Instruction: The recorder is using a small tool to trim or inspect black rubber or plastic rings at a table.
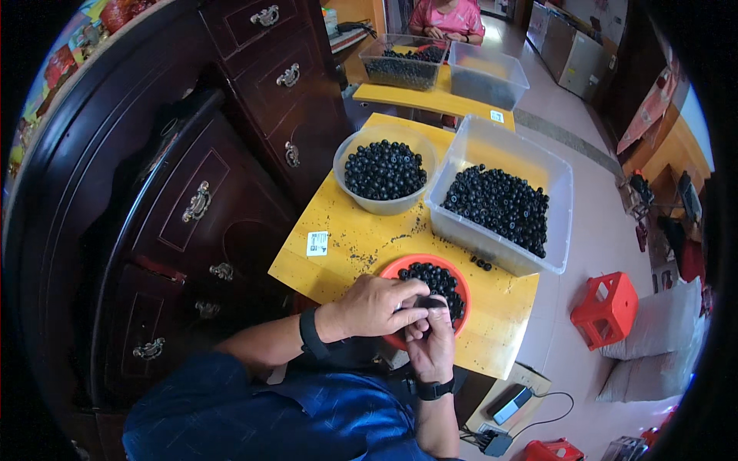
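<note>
My left hand (372, 306) and my right hand (433, 343) meet over a red-orange bowl (467, 306) near the table's front edge. Fingers of both are closed around a small black piece (430, 303), mostly hidden by the fingertips. Small round black pieces (435, 275), some with a hole in them, fill part of the bowl below. Behind it stand a round translucent tub (361, 196) heaped with black pieces and, to its right, a large clear bin (492, 138) holding many more.
Dark crumbs and a few loose pieces (481, 263) lie on the yellow table (307, 269). A dark wooden cabinet (254, 184) stands close on the left. Across a farther table with two clear bins (486, 73) sits a person in pink (447, 19). A red stool (605, 310) stands right.
</note>
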`<action>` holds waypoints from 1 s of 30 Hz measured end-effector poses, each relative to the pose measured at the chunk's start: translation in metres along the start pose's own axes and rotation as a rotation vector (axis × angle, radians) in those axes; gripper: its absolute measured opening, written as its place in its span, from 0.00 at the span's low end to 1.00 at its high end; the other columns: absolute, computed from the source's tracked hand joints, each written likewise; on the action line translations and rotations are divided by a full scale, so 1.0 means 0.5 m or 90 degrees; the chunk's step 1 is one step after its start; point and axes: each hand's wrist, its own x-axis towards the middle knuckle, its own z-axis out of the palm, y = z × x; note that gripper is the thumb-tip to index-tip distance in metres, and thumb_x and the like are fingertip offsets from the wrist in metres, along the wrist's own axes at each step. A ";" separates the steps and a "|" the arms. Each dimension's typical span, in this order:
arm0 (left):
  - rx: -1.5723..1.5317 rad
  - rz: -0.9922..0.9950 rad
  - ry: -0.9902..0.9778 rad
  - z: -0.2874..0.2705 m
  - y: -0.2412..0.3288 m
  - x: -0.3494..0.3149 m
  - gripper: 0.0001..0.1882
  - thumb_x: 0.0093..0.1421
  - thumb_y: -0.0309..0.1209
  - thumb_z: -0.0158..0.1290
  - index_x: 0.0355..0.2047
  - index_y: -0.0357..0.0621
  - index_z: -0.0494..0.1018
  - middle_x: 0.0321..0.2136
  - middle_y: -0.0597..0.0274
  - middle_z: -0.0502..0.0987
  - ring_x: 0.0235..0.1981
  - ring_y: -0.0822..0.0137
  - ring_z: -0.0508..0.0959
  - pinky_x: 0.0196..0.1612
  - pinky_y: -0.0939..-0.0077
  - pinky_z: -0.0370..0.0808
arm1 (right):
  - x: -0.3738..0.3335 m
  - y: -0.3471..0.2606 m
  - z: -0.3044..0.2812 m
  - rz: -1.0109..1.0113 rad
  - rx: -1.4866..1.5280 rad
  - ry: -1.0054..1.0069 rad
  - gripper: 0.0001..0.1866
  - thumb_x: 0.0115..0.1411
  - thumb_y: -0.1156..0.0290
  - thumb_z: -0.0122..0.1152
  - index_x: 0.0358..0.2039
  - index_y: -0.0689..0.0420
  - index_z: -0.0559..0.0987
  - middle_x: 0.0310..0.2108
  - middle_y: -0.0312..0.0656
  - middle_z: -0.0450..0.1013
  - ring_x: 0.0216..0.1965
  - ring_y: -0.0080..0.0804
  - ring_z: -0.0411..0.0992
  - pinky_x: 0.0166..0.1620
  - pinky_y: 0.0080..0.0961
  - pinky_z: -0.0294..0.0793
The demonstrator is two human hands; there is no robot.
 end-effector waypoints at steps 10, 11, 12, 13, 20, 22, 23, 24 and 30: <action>0.057 -0.035 0.253 -0.147 -0.043 0.143 0.13 0.55 0.31 0.61 0.22 0.38 0.70 0.14 0.57 0.71 0.17 0.73 0.72 0.22 0.74 0.68 | -0.003 -0.008 0.009 0.084 0.084 0.111 0.11 0.68 0.63 0.53 0.45 0.55 0.75 0.43 0.42 0.77 0.34 0.26 0.74 0.35 0.21 0.74; 0.111 -0.030 0.296 -0.172 -0.050 0.173 0.13 0.56 0.32 0.61 0.23 0.38 0.70 0.13 0.58 0.70 0.16 0.73 0.72 0.21 0.74 0.68 | -0.003 -0.011 0.015 0.082 0.096 0.126 0.11 0.68 0.64 0.53 0.45 0.55 0.75 0.43 0.42 0.77 0.35 0.27 0.74 0.35 0.21 0.74; 0.111 -0.005 0.359 -0.180 -0.063 0.209 0.12 0.56 0.33 0.61 0.24 0.38 0.72 0.13 0.58 0.69 0.16 0.72 0.71 0.21 0.75 0.67 | -0.001 -0.013 0.019 0.082 0.093 0.126 0.11 0.68 0.64 0.53 0.45 0.55 0.75 0.43 0.42 0.77 0.35 0.27 0.74 0.35 0.21 0.74; 0.149 -0.023 0.332 -0.185 -0.085 0.235 0.13 0.56 0.36 0.61 0.28 0.38 0.74 0.16 0.57 0.73 0.18 0.66 0.75 0.24 0.72 0.70 | 0.001 -0.016 0.022 0.076 0.086 0.126 0.11 0.68 0.64 0.53 0.46 0.55 0.75 0.44 0.42 0.77 0.36 0.28 0.74 0.36 0.21 0.75; 0.309 -0.317 0.091 -0.211 -0.311 0.264 0.18 0.51 0.42 0.60 0.36 0.40 0.76 0.31 0.48 0.80 0.35 0.49 0.81 0.39 0.60 0.76 | -0.010 -0.017 0.007 0.071 0.115 0.044 0.08 0.68 0.66 0.52 0.43 0.54 0.74 0.39 0.38 0.74 0.31 0.23 0.69 0.32 0.19 0.70; 0.334 -0.353 0.024 -0.209 -0.326 0.270 0.18 0.51 0.42 0.60 0.36 0.41 0.76 0.31 0.48 0.80 0.36 0.49 0.81 0.40 0.59 0.76 | -0.013 -0.019 0.005 0.072 0.122 0.053 0.07 0.68 0.66 0.52 0.42 0.54 0.74 0.38 0.38 0.73 0.30 0.22 0.68 0.31 0.18 0.69; 0.334 -0.354 -0.028 -0.206 -0.329 0.277 0.18 0.51 0.42 0.61 0.36 0.41 0.77 0.32 0.48 0.80 0.36 0.50 0.81 0.40 0.60 0.76 | -0.012 -0.019 0.005 0.079 0.127 0.059 0.07 0.68 0.66 0.52 0.41 0.54 0.73 0.37 0.38 0.73 0.29 0.22 0.67 0.30 0.18 0.68; 0.334 -0.355 -0.080 -0.202 -0.332 0.283 0.18 0.50 0.42 0.61 0.36 0.41 0.77 0.32 0.48 0.80 0.36 0.50 0.81 0.40 0.60 0.76 | -0.010 -0.019 0.005 0.077 0.127 0.058 0.07 0.68 0.66 0.52 0.41 0.54 0.73 0.37 0.38 0.73 0.29 0.22 0.67 0.30 0.18 0.68; 0.377 -0.340 -0.097 -0.130 -0.313 0.316 0.13 0.52 0.36 0.57 0.35 0.41 0.78 0.34 0.46 0.80 0.39 0.48 0.80 0.44 0.55 0.76 | -0.006 -0.018 0.009 0.075 0.124 0.069 0.06 0.68 0.67 0.52 0.41 0.54 0.73 0.37 0.38 0.73 0.28 0.21 0.66 0.30 0.17 0.67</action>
